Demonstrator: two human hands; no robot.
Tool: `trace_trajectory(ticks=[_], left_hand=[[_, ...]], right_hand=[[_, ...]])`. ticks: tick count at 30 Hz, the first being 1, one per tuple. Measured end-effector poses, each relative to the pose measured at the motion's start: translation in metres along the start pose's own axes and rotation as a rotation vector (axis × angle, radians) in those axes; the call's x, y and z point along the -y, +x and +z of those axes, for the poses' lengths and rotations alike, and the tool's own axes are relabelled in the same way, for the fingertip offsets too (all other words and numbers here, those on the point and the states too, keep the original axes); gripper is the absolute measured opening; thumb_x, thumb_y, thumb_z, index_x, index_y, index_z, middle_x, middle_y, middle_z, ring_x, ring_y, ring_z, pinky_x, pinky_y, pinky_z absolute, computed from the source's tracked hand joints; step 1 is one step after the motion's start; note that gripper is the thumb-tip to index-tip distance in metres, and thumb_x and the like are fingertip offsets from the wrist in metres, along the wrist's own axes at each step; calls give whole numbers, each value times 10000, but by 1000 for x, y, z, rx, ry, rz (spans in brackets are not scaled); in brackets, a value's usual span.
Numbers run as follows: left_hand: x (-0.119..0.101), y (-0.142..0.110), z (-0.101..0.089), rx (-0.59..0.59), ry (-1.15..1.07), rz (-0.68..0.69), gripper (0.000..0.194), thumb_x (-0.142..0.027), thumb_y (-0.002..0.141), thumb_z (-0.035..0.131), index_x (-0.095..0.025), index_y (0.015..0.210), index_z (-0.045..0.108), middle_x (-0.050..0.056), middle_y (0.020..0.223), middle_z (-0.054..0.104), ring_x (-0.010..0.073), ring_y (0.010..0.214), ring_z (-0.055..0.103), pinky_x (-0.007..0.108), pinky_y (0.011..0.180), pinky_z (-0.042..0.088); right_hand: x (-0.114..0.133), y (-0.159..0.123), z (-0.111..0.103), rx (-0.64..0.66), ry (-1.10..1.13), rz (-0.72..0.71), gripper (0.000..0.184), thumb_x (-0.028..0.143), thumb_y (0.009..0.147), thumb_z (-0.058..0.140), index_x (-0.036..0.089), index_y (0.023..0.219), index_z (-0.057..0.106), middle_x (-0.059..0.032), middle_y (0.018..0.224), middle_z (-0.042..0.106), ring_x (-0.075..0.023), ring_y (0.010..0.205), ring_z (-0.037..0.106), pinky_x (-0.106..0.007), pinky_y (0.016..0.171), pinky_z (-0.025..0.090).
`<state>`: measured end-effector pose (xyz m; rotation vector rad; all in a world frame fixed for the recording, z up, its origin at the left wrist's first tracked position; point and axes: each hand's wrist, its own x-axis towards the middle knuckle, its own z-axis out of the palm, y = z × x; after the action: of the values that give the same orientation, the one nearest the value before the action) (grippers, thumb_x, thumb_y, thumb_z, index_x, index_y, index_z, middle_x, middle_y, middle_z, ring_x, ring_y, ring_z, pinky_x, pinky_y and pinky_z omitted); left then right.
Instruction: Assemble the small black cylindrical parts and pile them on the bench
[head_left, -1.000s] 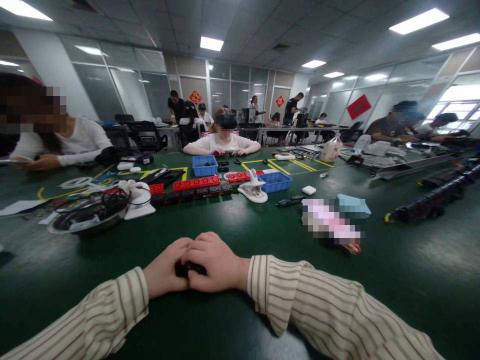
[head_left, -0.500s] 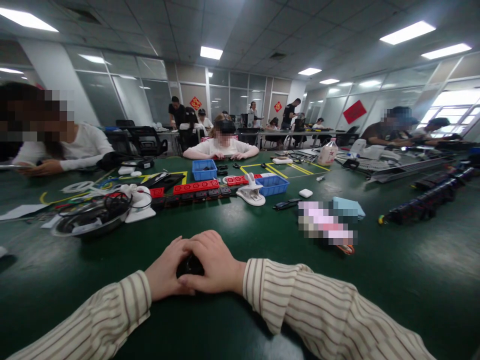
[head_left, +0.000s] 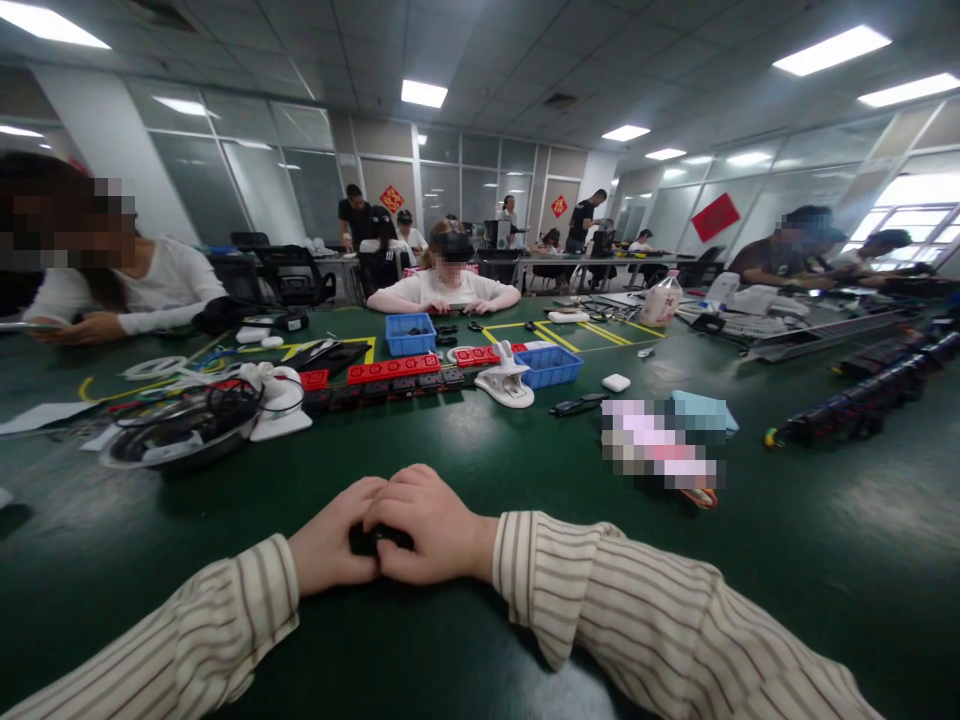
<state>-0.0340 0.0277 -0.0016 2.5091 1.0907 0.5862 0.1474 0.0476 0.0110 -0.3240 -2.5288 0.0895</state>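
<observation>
My left hand [head_left: 330, 540] and my right hand [head_left: 439, 530] meet low in the middle of the head view, over the green tabletop. Between them shows part of a black rounded object [head_left: 391, 538]; most of it is covered, and its kind cannot be made out. My right fingers are curled over its top and overlap the left fingertips. The left hand closes round it from the other side. Both wrists come out of striped sleeves.
Beyond my hands lie a metal bowl [head_left: 161, 455] with cables, red socket strips [head_left: 394, 369], a white clip stand [head_left: 506, 385] and blue bins [head_left: 551, 368]. To the right are a white case [head_left: 616, 383], a light-blue packet [head_left: 703, 414] and a long black strip [head_left: 847, 405]. A person sits opposite.
My right fingers have curled in further and the thumb has drawn back, so less of the black object shows. The hands stay in nearly the same place. The view has shifted slightly.
</observation>
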Motion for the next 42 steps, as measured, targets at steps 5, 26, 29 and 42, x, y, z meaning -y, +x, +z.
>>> trace_trajectory(ticks=[5,26,29,42], left_hand=[[4,-1,4,6,50,8,449,-197,612,605,-203,1059,563,55,1151,558,270,1110,487,417,1013,363],[1,1,2,-8,31,-69,247,-233,629,638,-183,869,616,55,1052,557,256,1015,514,384,927,429],[3,1,4,-44,51,-35,346,-226,615,651,-188,957,612,61,1083,541,273,1058,495,413,973,393],[11,-5,8,-161,242,-88,691,-544,539,719,-177,1099,551,117,1168,563,343,1100,492,539,1003,332]], right_hand=[[5,-1,-3,53,12,-132,139,214,758,492,192,882,550,-11,946,640,-162,1008,500,-336,970,284],[3,1,1,46,-24,-5,105,222,767,524,177,859,546,-22,926,608,-157,877,502,-294,790,357],[6,-1,-1,74,-27,-76,117,204,769,484,177,865,546,-27,909,633,-164,937,521,-337,943,312],[5,-6,-7,-95,-106,202,550,556,744,598,139,1087,496,-90,1020,583,-214,932,506,-374,866,323]])
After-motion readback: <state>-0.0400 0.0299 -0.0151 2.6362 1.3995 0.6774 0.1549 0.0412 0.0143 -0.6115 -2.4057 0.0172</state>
